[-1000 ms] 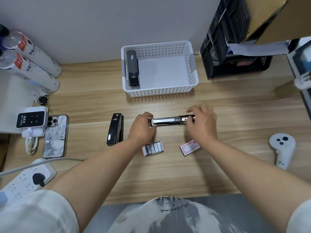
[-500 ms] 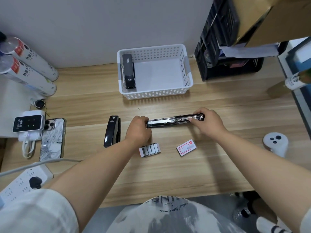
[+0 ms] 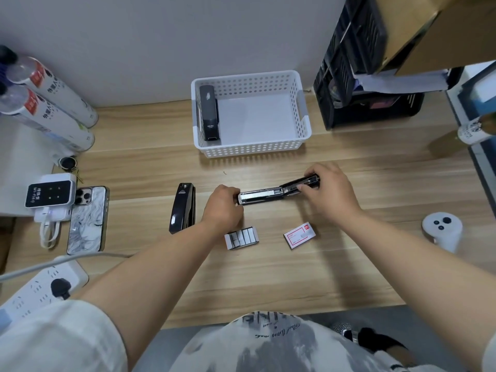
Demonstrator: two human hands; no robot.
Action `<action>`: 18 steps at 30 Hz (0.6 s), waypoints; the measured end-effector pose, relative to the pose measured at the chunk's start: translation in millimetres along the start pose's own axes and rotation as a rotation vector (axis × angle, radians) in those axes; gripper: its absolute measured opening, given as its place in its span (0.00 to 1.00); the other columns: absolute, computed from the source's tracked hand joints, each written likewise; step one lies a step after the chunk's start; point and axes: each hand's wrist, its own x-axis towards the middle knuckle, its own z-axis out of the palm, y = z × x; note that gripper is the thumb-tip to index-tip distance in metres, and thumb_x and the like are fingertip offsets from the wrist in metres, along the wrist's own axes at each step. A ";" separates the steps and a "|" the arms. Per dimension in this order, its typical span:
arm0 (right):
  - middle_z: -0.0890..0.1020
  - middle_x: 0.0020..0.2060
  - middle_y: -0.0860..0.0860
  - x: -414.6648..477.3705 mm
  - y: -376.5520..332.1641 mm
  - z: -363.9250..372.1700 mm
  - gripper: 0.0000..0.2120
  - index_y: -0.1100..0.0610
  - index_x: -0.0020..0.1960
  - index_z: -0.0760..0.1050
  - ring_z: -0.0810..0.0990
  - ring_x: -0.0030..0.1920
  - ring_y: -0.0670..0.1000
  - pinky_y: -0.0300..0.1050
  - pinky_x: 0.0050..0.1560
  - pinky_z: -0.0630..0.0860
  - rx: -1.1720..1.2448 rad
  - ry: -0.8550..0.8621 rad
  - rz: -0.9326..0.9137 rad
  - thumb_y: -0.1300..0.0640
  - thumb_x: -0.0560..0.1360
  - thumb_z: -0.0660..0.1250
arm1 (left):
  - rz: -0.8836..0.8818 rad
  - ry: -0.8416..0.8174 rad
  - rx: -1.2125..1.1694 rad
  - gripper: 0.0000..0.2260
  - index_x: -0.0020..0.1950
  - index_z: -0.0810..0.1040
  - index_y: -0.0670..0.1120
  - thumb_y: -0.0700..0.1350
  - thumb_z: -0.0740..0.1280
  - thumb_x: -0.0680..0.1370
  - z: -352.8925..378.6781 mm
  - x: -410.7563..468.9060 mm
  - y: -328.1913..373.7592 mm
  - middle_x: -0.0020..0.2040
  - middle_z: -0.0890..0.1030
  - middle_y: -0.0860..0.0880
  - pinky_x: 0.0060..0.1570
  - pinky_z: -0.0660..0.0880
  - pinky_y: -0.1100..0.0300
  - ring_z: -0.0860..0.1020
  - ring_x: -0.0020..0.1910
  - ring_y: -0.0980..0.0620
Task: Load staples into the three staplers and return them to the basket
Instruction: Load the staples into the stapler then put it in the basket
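Note:
An opened black stapler (image 3: 271, 195) lies flat across the middle of the wooden desk, its metal staple channel facing up. My left hand (image 3: 222, 208) grips its left end. My right hand (image 3: 326, 193) holds its lifted top arm at the right end. A second black stapler (image 3: 182, 208) lies shut to the left of my left hand. A third stapler (image 3: 208, 112) rests along the left wall inside the white perforated basket (image 3: 300, 114). An open tray of staple strips (image 3: 242, 237) and its red-and-white box sleeve (image 3: 299, 234) lie just in front of my hands.
Left side: two cans (image 3: 51, 103), a small white device (image 3: 51, 193), a phone (image 3: 87, 220) and a power strip (image 3: 40, 288). A black crate (image 3: 357, 76) stands at the back right. A white controller (image 3: 441, 229) lies at the right.
The stapler's top arm has swung out to the right and now tilts up under my right hand. My left hand stays on the left end.

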 end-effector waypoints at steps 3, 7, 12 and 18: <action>0.74 0.47 0.49 -6.4 -23.6 4.3 0.14 0.54 0.51 0.74 0.77 0.42 0.54 0.49 0.41 0.74 -0.057 -0.003 -0.194 0.51 0.70 0.75 | -0.016 0.000 -0.065 0.16 0.59 0.81 0.45 0.36 0.64 0.74 -0.1 -0.5 -1.8 0.55 0.81 0.46 0.56 0.77 0.55 0.80 0.53 0.47; 0.73 0.49 0.49 -8.8 -49.9 22.9 0.14 0.54 0.54 0.75 0.79 0.43 0.56 0.53 0.43 0.76 -0.063 -0.148 -0.334 0.53 0.72 0.74 | -0.071 -0.018 -0.265 0.23 0.71 0.74 0.44 0.32 0.62 0.76 -1.5 -2.9 -5.1 0.57 0.80 0.48 0.62 0.74 0.58 0.79 0.55 0.49; 0.72 0.49 0.48 -1.8 -59.3 40.7 0.15 0.50 0.61 0.80 0.77 0.48 0.53 0.50 0.48 0.75 -0.151 -0.247 -0.379 0.51 0.74 0.72 | -0.234 -0.058 -0.639 0.15 0.69 0.74 0.48 0.47 0.61 0.83 -15.9 -3.0 2.4 0.60 0.81 0.46 0.65 0.75 0.46 0.80 0.60 0.46; 0.72 0.48 0.48 -0.3 -65.5 50.8 0.14 0.46 0.59 0.81 0.70 0.54 0.53 0.53 0.53 0.73 -0.302 -0.264 -0.380 0.48 0.75 0.70 | -0.182 -0.168 -0.530 0.25 0.71 0.69 0.47 0.54 0.71 0.78 -19.9 2.4 1.4 0.58 0.81 0.46 0.60 0.77 0.50 0.78 0.51 0.49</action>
